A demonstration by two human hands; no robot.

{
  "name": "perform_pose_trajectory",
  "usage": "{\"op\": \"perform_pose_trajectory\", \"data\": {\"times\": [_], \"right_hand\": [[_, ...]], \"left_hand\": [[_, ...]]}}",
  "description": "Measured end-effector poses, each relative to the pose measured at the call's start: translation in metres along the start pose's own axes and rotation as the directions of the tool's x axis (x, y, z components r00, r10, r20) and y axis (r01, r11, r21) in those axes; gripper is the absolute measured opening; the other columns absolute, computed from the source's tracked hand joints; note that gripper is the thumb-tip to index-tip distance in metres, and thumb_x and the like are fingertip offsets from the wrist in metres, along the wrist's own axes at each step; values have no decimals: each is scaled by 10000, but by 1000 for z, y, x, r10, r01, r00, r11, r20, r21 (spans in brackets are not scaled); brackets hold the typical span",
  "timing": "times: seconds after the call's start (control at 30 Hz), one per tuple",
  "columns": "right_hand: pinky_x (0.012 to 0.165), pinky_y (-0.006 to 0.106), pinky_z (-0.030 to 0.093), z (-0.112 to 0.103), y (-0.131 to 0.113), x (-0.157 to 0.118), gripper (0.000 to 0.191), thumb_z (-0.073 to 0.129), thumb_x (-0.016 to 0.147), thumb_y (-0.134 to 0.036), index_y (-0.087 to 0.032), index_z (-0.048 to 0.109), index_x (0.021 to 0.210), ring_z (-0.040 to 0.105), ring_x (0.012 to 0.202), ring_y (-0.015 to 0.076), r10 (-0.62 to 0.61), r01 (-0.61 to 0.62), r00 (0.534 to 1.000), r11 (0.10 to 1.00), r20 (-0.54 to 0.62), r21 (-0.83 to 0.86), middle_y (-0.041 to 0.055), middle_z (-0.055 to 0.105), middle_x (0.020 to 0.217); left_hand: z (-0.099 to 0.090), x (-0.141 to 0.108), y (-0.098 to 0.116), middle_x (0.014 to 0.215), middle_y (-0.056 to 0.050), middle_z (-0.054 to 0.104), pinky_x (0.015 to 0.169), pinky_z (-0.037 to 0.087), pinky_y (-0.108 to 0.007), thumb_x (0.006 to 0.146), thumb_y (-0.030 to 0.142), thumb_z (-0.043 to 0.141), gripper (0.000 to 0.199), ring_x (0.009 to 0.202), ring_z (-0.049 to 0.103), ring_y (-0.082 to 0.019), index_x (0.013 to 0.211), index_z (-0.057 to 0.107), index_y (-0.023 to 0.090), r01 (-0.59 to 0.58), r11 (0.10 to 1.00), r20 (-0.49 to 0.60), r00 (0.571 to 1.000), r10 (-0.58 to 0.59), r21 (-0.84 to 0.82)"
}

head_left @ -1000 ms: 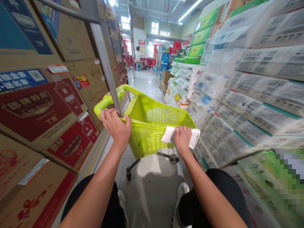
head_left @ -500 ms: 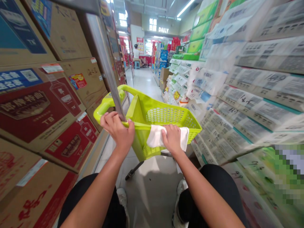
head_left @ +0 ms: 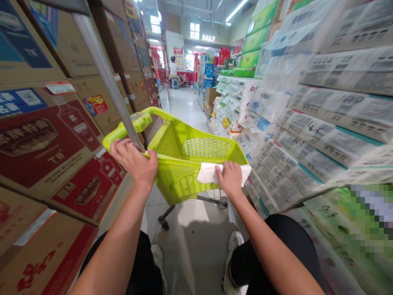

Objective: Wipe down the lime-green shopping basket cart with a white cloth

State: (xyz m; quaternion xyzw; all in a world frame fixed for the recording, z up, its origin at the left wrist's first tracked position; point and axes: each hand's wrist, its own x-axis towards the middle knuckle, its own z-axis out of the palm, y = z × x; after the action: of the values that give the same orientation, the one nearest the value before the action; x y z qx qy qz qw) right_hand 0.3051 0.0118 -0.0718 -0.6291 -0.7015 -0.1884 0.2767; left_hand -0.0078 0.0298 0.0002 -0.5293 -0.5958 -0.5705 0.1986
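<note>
A lime-green shopping cart (head_left: 208, 147) stands askew in front of me, its perforated plastic basket open at the top. My left hand (head_left: 135, 162) is closed over the near corner of its rim, close by the green handle (head_left: 115, 135) and the foot of a grey metal pole (head_left: 104, 78). A white cloth (head_left: 208, 173) drapes over the basket's near upper edge, toward the front end. My right hand (head_left: 230, 176) grips the cloth against that edge, fingers over the rim and the thumb on the near side.
Stacked cardboard cartons (head_left: 39, 135) line the left side. Wrapped paper packs (head_left: 294, 143) with handwritten prices rise on the right. A tiled floor (head_left: 181, 106) runs between them toward a seated person (head_left: 173, 69) far back. Cart wheels (head_left: 164, 221) rest near my shoes.
The cart has swung leftward at its handle end, carrying my left hand and the pole with it. My right hand and the cloth have slid along the rim toward the front end.
</note>
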Motion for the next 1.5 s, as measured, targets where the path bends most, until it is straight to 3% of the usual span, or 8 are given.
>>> {"op": "perform_pose_trajectory", "data": {"times": [0.2,0.57,0.7,0.8,0.97,1.1,1.37,1.5], "right_hand": [[892,389,337,-1,-43,7,392,403,1064,-498,-194,630,964,526,935,277,-72,72,997,994,0,78,104,663,950],[819,367,336,9,23,-2,395,445,1043,-537,-201,606,910,524,874,259,-126,126,992,992,23,-1,76,630,861],[821,376,337,9,24,-3,386,452,1036,-536,-203,603,913,516,882,270,-80,80,997,997,23,-15,84,625,876],[862,392,340,7,2,-2,368,443,1047,-511,-196,616,965,513,926,282,-63,63,998,998,0,8,98,636,929],[893,401,345,-2,-66,2,358,401,1075,-471,-189,621,1056,511,972,283,-130,128,992,982,2,141,105,644,987],[868,396,349,-9,-98,5,355,401,1075,-478,-196,616,1082,510,973,284,-150,149,989,966,-8,213,103,644,1000],[826,378,351,-6,-46,-2,313,389,1091,-373,-197,637,1016,541,934,272,-213,204,973,974,86,99,97,660,959],[822,379,378,-7,-21,-14,303,403,1086,-347,-185,658,1108,575,933,274,-207,201,971,978,120,62,108,684,989]], "left_hand": [[-10,-6,8,1304,-179,491,1232,200,-603,742,241,636,244,1434,301,-390,917,466,221,35,999,16,999,-35,-1],[-15,9,-8,1391,-182,479,1263,129,-622,757,148,587,213,1512,235,-351,933,485,212,68,996,10,998,-67,-63],[-14,9,-9,1393,-175,483,1248,113,-655,739,161,597,228,1500,243,-373,933,491,217,84,992,18,996,-83,-93],[-14,4,-5,1351,-177,495,1232,124,-670,723,166,587,218,1474,268,-389,910,486,218,69,994,-16,997,-70,-88],[-14,-11,14,1245,-171,515,1226,170,-628,723,171,568,185,1426,318,-376,862,458,225,19,998,-108,994,-25,-58],[-15,-21,22,1275,-170,503,1234,143,-621,764,199,550,149,1443,298,-374,876,456,227,64,997,-88,994,-69,-53],[-12,-1,-3,1469,-190,433,1256,108,-645,812,189,583,179,1541,195,-382,967,493,198,4,997,-34,999,-7,-72],[0,15,-26,1651,-175,194,1247,56,-662,922,262,542,312,1589,45,-410,1219,476,187,195,974,0,981,-196,-115]]}}
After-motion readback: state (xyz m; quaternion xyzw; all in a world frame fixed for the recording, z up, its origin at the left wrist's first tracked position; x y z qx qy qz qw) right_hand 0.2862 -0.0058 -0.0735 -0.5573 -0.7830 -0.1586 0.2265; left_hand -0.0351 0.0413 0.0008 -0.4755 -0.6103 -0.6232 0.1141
